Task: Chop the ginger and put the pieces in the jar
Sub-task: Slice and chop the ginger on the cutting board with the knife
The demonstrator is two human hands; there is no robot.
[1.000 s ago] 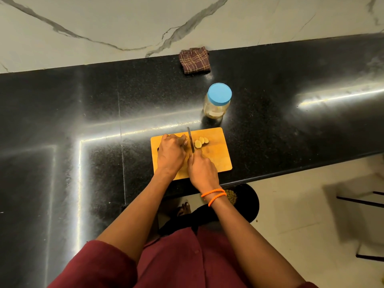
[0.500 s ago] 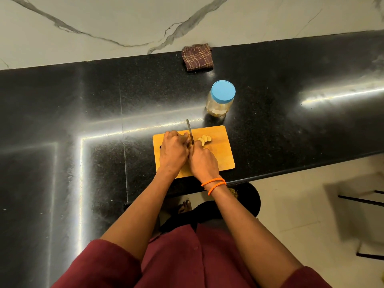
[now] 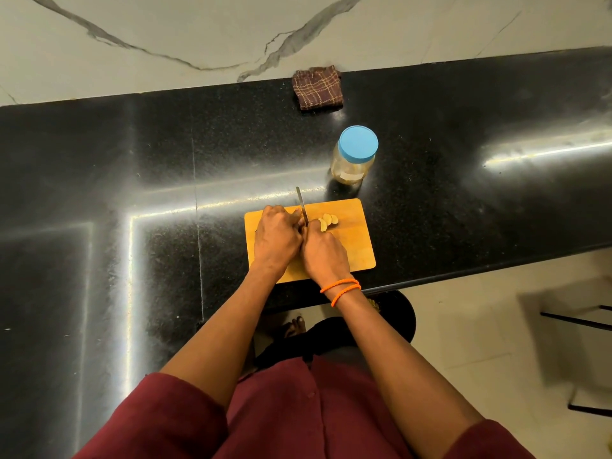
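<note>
Gripping the knife point(image 3: 302, 207), right hand point(image 3: 326, 256) unmoved; left hand point(image 3: 276, 238) still pins ginger.

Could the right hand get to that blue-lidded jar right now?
Probably yes: the jar stands just beyond the cutting board with open counter between. But the right hand grips the knife, so it would have to set that down first.

Jar point(image 3: 353, 159) behind cutting board point(image 3: 356, 250) (cloth point(image 3: 317, 88) farther back), slices point(image 3: 328, 220) on board
</note>
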